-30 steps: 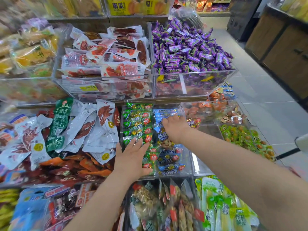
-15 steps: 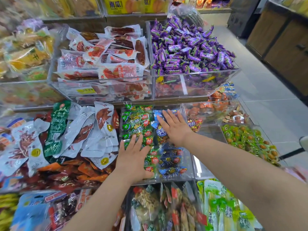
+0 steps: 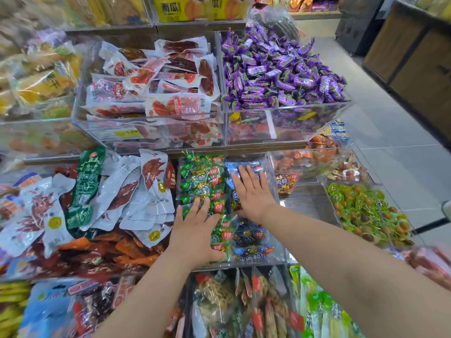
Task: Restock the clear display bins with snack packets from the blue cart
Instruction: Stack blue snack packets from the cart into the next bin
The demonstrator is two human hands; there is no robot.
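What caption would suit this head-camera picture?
Flat left hand rests on green packets, flat right hand on blue packets, in a clear display bin.

I had both bare forearms stretched out ahead. My left forearm (image 3: 146,296) ran up from the near edge, and my left hand (image 3: 195,232) lay palm down, fingers straight and slightly spread, pointing far. My right forearm (image 3: 341,264) came in from the near right. My right hand (image 3: 253,196) lay farther off, palm down, fingers straight and fanned. A narrow gap parted the two hands.
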